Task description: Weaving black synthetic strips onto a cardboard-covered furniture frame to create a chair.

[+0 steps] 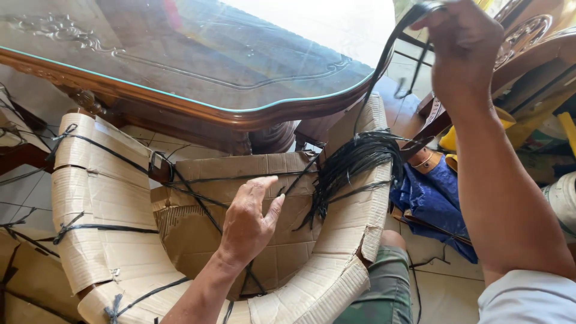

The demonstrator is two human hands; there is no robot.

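my left hand point(249, 219) lies flat, fingers spread loose, pressing on the cardboard-wrapped curved piece point(108, 240) in front of my knee point(384, 282). black plastic strings point(96, 227) cross the cardboard in bands, and a loose bundle of black strands point(354, 162) bunches on its right arm. my right hand point(462, 42) is raised high, fingers pinched tight on one black strand point(384, 60) pulled taut up from that bundle. beyond sits the glass-topped wooden table point(198, 54), with blue cloth point(435, 198) at the right.
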